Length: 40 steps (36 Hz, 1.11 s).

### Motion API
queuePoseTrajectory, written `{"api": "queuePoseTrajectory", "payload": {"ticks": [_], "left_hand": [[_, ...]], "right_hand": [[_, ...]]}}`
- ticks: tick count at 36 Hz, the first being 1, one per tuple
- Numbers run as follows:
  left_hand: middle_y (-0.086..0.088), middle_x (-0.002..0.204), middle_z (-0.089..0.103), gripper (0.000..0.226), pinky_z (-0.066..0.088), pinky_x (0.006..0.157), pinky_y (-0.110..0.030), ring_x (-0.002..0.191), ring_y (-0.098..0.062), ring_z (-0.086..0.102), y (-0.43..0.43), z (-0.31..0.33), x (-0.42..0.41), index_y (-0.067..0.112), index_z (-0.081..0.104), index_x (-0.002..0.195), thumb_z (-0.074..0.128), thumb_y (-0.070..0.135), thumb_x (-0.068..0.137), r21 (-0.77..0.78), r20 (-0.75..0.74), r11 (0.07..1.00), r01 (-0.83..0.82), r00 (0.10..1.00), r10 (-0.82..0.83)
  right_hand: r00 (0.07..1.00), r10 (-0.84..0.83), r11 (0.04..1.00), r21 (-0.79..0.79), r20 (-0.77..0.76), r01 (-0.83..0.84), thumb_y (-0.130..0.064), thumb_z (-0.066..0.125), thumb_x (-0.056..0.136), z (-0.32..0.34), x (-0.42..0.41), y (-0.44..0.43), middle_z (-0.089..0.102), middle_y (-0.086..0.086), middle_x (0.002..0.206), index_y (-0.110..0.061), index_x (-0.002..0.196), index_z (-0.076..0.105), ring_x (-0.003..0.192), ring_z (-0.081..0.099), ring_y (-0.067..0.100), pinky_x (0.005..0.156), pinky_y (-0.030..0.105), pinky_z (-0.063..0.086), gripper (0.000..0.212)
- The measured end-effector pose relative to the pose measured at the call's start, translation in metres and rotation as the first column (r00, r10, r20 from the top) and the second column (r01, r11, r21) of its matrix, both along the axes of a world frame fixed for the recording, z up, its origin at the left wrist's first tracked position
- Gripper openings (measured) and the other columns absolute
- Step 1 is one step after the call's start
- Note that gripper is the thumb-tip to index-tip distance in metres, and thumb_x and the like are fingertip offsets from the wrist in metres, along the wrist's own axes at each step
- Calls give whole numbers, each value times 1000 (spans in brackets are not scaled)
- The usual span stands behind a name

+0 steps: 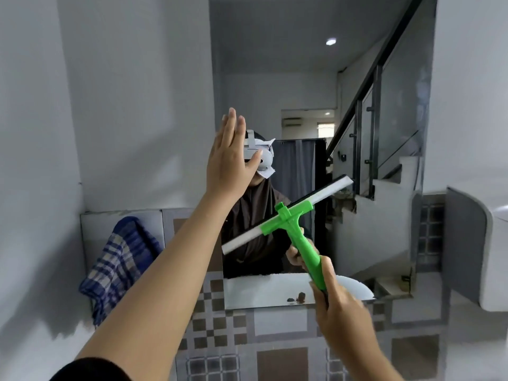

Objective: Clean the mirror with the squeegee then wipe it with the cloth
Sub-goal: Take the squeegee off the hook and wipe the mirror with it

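We hold the green squeegee [288,218] by its handle in our right hand [339,303], its blade tilted across the lower part of the mirror [316,78]. Our left hand [229,158] is raised, open and flat. The blue checked cloth [121,259] hangs over the tiled ledge [154,215] left of the mirror.

Wall [123,105]: plain white, left of centre.
Tiles [280,342]: grey with brown checks, low on the wall.
Basin [492,257]: white, at far right.
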<state>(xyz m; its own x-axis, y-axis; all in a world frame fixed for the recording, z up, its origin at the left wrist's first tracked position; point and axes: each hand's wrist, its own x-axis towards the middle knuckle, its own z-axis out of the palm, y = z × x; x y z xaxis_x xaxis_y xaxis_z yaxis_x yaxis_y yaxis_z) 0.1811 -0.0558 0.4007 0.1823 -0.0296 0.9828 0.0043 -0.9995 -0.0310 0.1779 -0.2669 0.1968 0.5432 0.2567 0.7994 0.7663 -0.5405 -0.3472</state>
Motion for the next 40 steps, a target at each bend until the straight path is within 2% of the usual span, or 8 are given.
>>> {"api": "queuePoseTrajectory", "payload": {"ticks": [6,12,19,22,26,33,38,40], "left_hand": [[-14,154,19,68,17,113,-30,142,-26,17,-5,-17,2,2,28,142,58,31,89,-11,-15,999,-34,999,34],[-16,153,19,64,9,113,-24,142,-27,17,-11,-25,8,2,27,142,54,30,91,-75,12,995,-66,998,67],[-17,154,19,63,20,115,-41,142,-27,16,-18,-41,13,3,27,143,48,35,92,-116,-3,989,-90,996,91],[-16,154,17,65,12,117,-33,143,-26,13,-18,-44,11,5,25,144,47,37,93,-101,-23,990,-102,995,100],[-15,155,14,67,-8,109,-12,143,-25,10,-14,-45,8,6,23,145,48,38,92,-74,-53,991,-115,992,111],[-16,155,14,68,-13,105,-7,143,-28,12,-11,-52,7,6,23,145,49,39,92,-56,-74,992,-112,991,108],[-18,154,13,68,4,114,-24,143,-31,11,-16,-54,1,5,22,145,52,34,91,-56,-88,995,-83,993,78],[-18,154,13,69,10,115,-30,143,-32,11,-17,-56,-1,5,22,145,53,34,90,-54,-106,996,-78,992,72]], "right_hand": [[981,-52,961,-257,187,100,-14,80,64,13,51,-76,59,8,54,-12,128,39,26,45,21,23,26,32,75],[985,-91,962,-243,146,125,-9,77,66,-4,75,-123,64,17,62,-11,128,38,31,49,33,26,32,36,73],[997,-17,1000,-5,-72,17,6,71,72,-61,63,-102,60,9,59,-2,134,35,34,48,21,31,26,37,71],[982,33,987,162,-187,-2,-2,59,85,-75,48,-77,49,-2,53,-4,140,29,34,45,14,31,30,42,63],[958,65,943,332,-279,33,-9,53,90,-87,33,-47,48,7,51,-16,143,23,38,43,23,35,38,39,61],[906,137,864,496,-400,88,-13,48,93,-96,3,-5,43,8,52,-18,145,20,40,36,17,36,34,34,59],[885,180,854,515,-429,76,-19,47,95,-107,-24,21,39,0,54,-21,146,19,43,34,11,39,22,30,58],[870,189,869,491,-456,69,-20,46,95,-110,-35,32,38,1,54,-21,146,18,43,33,11,39,28,32,59]]}}
